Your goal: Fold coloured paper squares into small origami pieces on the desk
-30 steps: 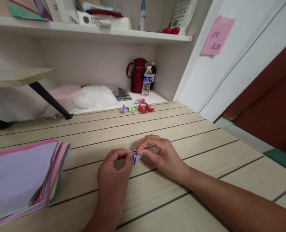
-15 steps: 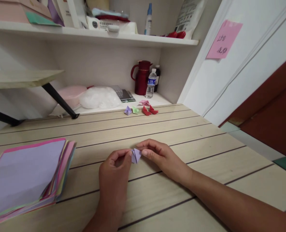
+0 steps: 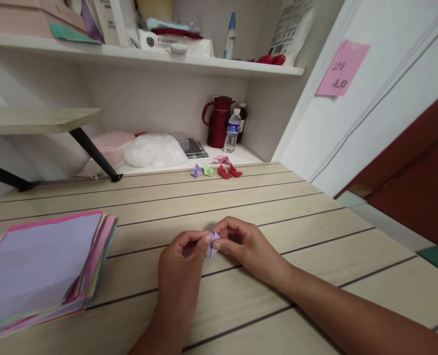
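Between my two hands, above the wooden table [image 3: 263, 296], is a small folded piece of purple origami paper [image 3: 212, 250]. My left hand [image 3: 185, 261] pinches its left edge between thumb and forefinger. On the other side, the thumb and fingers of my right hand [image 3: 250, 244] close on its right edge and cover part of it. At the table's far edge sit small finished-looking folded pieces: a purple one [image 3: 196, 171], a green one [image 3: 208, 170], a pink one [image 3: 222, 159] and two red ones [image 3: 230, 171].
A stack of coloured paper [image 3: 41, 266] lies at the left, purple sheet on top. Behind the table stand a red jug [image 3: 219, 123] and a water bottle [image 3: 232, 132], beside a white plastic bag [image 3: 154, 150]. A small raised shelf [image 3: 37, 121] on black legs stands at the back left.
Both hands have shifted slightly right and down in the picture with the purple paper. My right thumb and fingers have closed in over the paper's right side. The camera view has tilted slightly.
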### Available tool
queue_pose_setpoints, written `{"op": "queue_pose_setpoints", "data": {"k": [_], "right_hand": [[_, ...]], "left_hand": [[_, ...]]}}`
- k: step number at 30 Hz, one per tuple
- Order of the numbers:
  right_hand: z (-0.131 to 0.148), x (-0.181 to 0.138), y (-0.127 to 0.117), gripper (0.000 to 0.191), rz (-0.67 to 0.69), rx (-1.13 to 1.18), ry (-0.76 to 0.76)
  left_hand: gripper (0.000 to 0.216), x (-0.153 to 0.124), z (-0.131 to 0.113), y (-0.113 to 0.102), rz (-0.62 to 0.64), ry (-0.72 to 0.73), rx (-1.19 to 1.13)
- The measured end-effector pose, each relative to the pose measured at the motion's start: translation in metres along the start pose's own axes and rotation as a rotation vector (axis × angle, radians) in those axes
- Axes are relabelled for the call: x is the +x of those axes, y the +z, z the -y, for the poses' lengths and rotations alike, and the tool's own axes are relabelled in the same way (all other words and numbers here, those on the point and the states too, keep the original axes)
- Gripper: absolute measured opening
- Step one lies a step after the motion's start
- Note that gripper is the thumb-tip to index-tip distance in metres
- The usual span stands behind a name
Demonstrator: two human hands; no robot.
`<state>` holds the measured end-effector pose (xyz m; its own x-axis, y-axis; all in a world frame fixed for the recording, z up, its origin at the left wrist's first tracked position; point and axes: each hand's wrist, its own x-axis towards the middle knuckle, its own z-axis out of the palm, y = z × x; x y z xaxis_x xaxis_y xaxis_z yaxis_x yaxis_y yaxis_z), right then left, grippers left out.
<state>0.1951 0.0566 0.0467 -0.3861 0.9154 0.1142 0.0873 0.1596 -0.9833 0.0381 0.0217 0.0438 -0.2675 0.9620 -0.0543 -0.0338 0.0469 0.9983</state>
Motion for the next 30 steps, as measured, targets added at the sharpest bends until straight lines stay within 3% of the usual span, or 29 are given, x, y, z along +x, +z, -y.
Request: {"op": "queue_pose_setpoints", "data": {"k": [4,8,19,25,30], "right_hand": [[0.0022,0.0013,-0.0022,0.022,-0.043,0.141,-0.016],[0.0009,0.0015,-0.0017,0.023,0.013,0.203,-0.001],[0.0018,0.0043,-0.0006,0.022,0.014,0.163,-0.015],[0.0037,0.0005,-0.0003,0.025,0.024,0.082,-0.041],[0.0043,-0.0010,0.0011,0.027,0.027,0.171,0.017]], "left_hand": [[0.024,0.0020,-0.0022,-0.0019,-0.060,-0.035,-0.069],[0.025,0.0029,-0.0020,-0.0031,-0.066,-0.035,-0.119],[0.030,0.0040,0.0004,-0.0029,0.029,-0.029,-0.141],[0.017,0.0024,0.0035,0.0011,0.019,-0.012,-0.122],[0.021,0.0061,0.0071,0.0037,0.025,-0.001,-0.142]]}}
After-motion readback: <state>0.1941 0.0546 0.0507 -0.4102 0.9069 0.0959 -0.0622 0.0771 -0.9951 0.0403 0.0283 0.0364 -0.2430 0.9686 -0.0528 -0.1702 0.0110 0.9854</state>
